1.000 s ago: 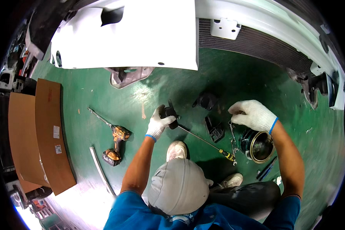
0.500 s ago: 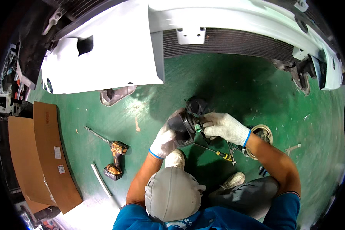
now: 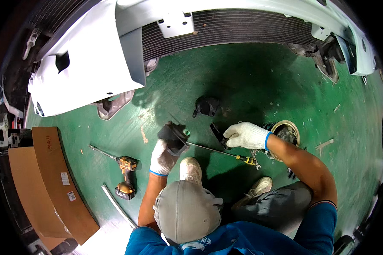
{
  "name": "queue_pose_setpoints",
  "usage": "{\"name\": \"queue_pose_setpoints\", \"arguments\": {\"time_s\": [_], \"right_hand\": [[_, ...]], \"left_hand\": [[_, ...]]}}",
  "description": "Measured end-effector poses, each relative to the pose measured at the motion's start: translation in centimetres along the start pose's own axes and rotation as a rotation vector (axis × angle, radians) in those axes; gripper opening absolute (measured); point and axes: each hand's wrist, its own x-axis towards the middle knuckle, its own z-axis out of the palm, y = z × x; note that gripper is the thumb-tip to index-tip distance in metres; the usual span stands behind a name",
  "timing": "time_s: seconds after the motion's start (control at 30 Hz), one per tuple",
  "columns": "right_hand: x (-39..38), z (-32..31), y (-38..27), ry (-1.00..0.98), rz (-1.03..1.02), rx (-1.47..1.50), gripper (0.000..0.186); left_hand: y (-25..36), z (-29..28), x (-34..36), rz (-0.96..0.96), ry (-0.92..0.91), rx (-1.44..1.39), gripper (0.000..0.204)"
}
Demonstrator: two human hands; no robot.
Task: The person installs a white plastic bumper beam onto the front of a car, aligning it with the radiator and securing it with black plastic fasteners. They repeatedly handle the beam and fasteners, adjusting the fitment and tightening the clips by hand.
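I'd steady housing (image 3: 172, 137) in left hand (image 3: 162, 160), fingers wrapped; right hand (image 3: 246, 136) by black piece (image 3: 218, 134), can't tell grip.

The held part (image 3: 171, 135) looks like smooth plastic, the gloves (image 3: 250, 136) rough knitted cloth. The floor (image 3: 247, 80) looks glossy, the carton (image 3: 51, 157) matt cardboard.

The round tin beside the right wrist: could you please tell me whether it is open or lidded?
Open: the round tin has no lid across its rim, and its inside shows.
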Motion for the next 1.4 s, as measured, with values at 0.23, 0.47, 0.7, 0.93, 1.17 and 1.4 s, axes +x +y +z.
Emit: {"name": "queue_pose_setpoints", "arguments": {"time_s": [0.23, 0.47, 0.7, 0.93, 1.17, 1.4], "right_hand": [[0.2, 0.4, 0.8, -0.071, 0.036, -0.256, 0.052], [0.0, 0.4, -1.4, -0.059, -0.015, 0.023, 0.052], [-0.6, -0.5, -4.3, -0.07, -0.125, 0.121, 0.057], [-1.8, -1.2, -6.7, -0.076, -0.174, 0.406, 0.064], [-1.9, -0.5, -6.5, -0.005, -0.254, 0.638, 0.063], [-0.5, 0.4, -4.1, 0.216, -0.232, 0.454, 0.055]], "left_hand": [[-2.0, -2.5, -0.5, 0.086, 0.18, -0.074, 0.07], [-1.3, 0.6, 0.3, 0.003, -0.017, -0.212, 0.091], [0.6, 2.7, 1.1, -0.074, -0.213, -0.285, 0.11], [1.1, 5.3, 1.9, 0.04, -0.103, 0.06, 0.112], [1.4, 7.9, 2.0, 0.101, -0.033, 0.544, 0.128], [1.7, 11.0, 2.0, 0.135, -0.157, 0.718, 0.133]]}}
